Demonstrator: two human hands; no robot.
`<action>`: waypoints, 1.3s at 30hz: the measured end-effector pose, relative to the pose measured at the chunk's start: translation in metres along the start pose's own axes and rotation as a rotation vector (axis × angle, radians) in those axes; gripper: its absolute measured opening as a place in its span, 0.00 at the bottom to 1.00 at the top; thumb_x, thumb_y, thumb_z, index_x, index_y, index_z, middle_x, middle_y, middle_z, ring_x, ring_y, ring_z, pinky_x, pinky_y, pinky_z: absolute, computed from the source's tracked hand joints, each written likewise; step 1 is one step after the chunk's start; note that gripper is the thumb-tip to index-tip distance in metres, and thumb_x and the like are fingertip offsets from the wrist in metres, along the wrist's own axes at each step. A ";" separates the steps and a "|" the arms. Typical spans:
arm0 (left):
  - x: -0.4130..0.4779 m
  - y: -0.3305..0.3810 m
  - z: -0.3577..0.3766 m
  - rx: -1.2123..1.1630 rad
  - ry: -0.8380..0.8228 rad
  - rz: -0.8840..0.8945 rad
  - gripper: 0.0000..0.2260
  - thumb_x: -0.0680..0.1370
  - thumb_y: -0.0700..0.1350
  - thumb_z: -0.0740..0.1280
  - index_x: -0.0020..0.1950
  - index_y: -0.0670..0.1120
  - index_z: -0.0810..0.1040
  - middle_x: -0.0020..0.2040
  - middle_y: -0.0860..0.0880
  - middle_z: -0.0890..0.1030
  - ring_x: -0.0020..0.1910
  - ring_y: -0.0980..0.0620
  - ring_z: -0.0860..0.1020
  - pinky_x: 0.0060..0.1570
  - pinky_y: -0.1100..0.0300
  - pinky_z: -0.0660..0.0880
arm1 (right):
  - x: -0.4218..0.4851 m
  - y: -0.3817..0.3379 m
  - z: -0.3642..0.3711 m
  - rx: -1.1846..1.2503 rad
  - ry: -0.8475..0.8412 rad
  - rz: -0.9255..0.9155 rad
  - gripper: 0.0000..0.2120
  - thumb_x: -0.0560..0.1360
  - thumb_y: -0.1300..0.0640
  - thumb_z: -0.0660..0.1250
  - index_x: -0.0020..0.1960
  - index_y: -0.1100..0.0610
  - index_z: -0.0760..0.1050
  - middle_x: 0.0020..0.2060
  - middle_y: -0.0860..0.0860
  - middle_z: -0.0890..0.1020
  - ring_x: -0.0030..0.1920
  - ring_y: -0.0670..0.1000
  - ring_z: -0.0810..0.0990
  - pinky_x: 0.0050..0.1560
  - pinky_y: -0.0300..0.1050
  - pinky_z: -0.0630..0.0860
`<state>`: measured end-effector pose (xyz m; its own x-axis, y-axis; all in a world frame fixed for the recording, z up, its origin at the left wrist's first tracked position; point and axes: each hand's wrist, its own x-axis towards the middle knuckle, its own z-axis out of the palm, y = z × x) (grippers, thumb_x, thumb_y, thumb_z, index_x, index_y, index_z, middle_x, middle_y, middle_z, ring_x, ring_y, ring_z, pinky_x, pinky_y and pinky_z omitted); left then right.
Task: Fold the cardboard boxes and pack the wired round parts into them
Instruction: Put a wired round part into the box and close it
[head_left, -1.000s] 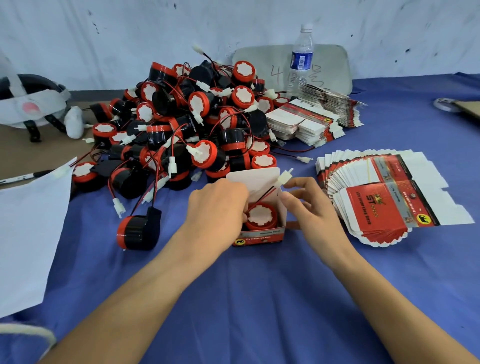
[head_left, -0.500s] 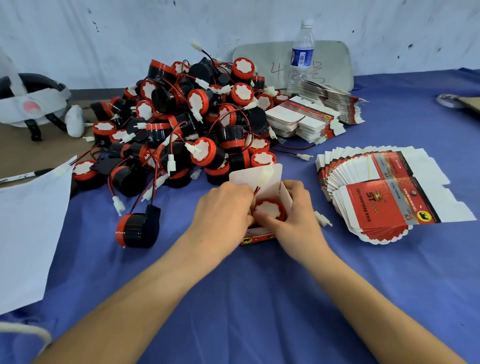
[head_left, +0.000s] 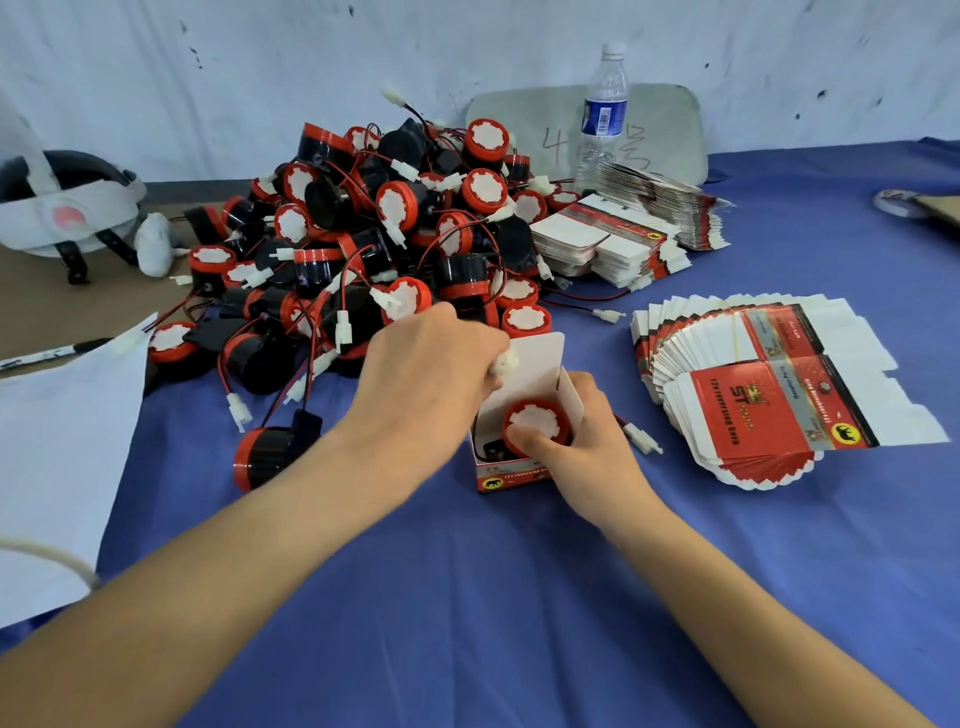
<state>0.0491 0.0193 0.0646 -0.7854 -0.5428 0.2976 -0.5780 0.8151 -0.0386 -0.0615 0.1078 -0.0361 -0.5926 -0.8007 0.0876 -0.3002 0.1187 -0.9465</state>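
The table (head_left: 467, 597) is covered with blue cloth, and two bare forearms are extended over its near edge.

One box (head_left: 511, 470), folded, is stood upright near the table's middle, with its top flap raised behind the opening.

One part (head_left: 537, 426), red-rimmed and white-faced, is seated in the box's open top and tilted toward the near edge.

The right hand (head_left: 587, 447) is wrapped round the box's right side, fingers curled behind it. Its thumb is pressed on the part's white face.

The left hand (head_left: 426, 374) is held just left of the raised flap. A white connector (head_left: 504, 364) is pinched in its fingertips at the flap's left edge.

A second connector (head_left: 641, 439), wired, is laid on the cloth just right of the right hand.

One loose part (head_left: 265, 457) is laid on its side left of the box, beside the left forearm.

A fanned stack (head_left: 779, 405) of flat, unfolded boxes is spread toward the right edge.

One white sheet (head_left: 62, 426) is laid over the left edge, with a pen (head_left: 52, 353) just beyond it.

A pile (head_left: 389, 234) of parts, tangled with red and black wires, is heaped beyond the hands, left of the middle.

Two flat stacks (head_left: 613, 239) are set touching the pile's right side, toward the far edge.

One bottle (head_left: 602, 114) is stood upright at the far edge, in front of a grey board (head_left: 670, 124) leaned on the wall.

White headgear (head_left: 67, 208) is placed at the far left corner.
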 end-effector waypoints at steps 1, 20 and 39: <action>-0.004 0.006 0.002 0.077 -0.019 0.017 0.03 0.78 0.47 0.66 0.51 0.53 0.78 0.37 0.51 0.61 0.40 0.49 0.67 0.32 0.60 0.58 | 0.000 0.000 0.000 0.008 -0.001 -0.001 0.19 0.72 0.57 0.71 0.61 0.52 0.72 0.55 0.50 0.73 0.60 0.48 0.71 0.61 0.45 0.70; -0.045 0.009 0.035 0.124 -0.316 0.041 0.21 0.77 0.52 0.55 0.70 0.51 0.69 0.67 0.59 0.67 0.65 0.51 0.65 0.62 0.22 0.42 | -0.004 0.001 -0.001 0.040 -0.021 -0.034 0.19 0.71 0.47 0.73 0.59 0.49 0.73 0.52 0.44 0.75 0.61 0.49 0.73 0.62 0.53 0.72; -0.016 -0.016 0.018 -0.200 -0.640 0.126 0.08 0.78 0.39 0.62 0.55 0.45 0.75 0.43 0.48 0.77 0.44 0.46 0.77 0.40 0.49 0.75 | -0.004 -0.003 0.011 0.089 -0.062 0.143 0.35 0.61 0.47 0.78 0.63 0.47 0.67 0.60 0.48 0.73 0.64 0.53 0.72 0.66 0.57 0.68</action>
<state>0.0666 0.0114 0.0435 -0.8558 -0.4040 -0.3230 -0.4699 0.8682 0.1592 -0.0497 0.1042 -0.0369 -0.5765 -0.8144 -0.0668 -0.1475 0.1841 -0.9718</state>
